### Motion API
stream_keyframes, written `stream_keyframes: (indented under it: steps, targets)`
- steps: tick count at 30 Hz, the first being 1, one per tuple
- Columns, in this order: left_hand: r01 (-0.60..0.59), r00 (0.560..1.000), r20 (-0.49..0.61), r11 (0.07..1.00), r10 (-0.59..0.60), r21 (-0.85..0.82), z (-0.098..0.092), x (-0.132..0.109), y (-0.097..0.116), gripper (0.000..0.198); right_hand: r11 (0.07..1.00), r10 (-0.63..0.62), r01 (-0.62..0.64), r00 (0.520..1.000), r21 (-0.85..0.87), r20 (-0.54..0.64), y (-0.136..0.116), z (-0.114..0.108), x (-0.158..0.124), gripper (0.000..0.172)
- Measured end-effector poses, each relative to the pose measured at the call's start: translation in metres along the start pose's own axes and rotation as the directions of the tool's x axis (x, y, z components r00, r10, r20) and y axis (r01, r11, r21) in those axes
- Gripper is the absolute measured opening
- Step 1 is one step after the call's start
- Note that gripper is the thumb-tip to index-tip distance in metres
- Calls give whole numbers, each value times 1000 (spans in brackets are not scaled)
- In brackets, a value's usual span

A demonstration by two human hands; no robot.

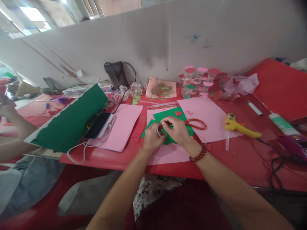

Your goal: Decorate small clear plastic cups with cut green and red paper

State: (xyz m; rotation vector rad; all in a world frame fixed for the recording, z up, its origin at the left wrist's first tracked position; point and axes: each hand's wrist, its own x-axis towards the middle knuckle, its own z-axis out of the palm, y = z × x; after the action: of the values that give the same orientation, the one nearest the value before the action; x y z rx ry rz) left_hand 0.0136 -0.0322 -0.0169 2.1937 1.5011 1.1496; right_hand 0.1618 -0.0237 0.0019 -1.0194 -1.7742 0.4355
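Note:
My left hand (153,136) is wrapped round a small clear plastic cup (161,130), its round rim turned up towards me. Fingers pinched, my right hand (176,129) touches the cup's far edge; what is between its fingertips is too small to tell. Both hands are over green paper sheets (171,112) on top of pink paper (168,157). Red-handled scissors (198,124) lie just right of my right hand, their blades hidden. A red paper scrap (178,113) rests on the green sheet.
Stacked plastic cups with coloured discs (201,76) stand at the back. A yellow glue gun (242,128) and bottle (284,124) are at right. Left are a phone (98,125), white cable, green board (72,123) and another person's arm (16,123). A black bag (116,75) leans on the wall.

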Motion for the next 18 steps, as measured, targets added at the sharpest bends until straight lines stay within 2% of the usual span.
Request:
stream_keyframes:
  steps: [4,13,18]
  targets:
    - [-4,1000,-1,1000,4,11,-1,0,-1,15,998,-65,65,996,1,66,0,-4,0,20]
    - [-67,998,20,996,66,66,3,0,-6,18,968,-171,194,974,-159,148,5,-8,2,17]
    - [-82,996,31,996,81,33,0,1,-2,16,968,-164,179,982,-177,95,2,-6,2,20]
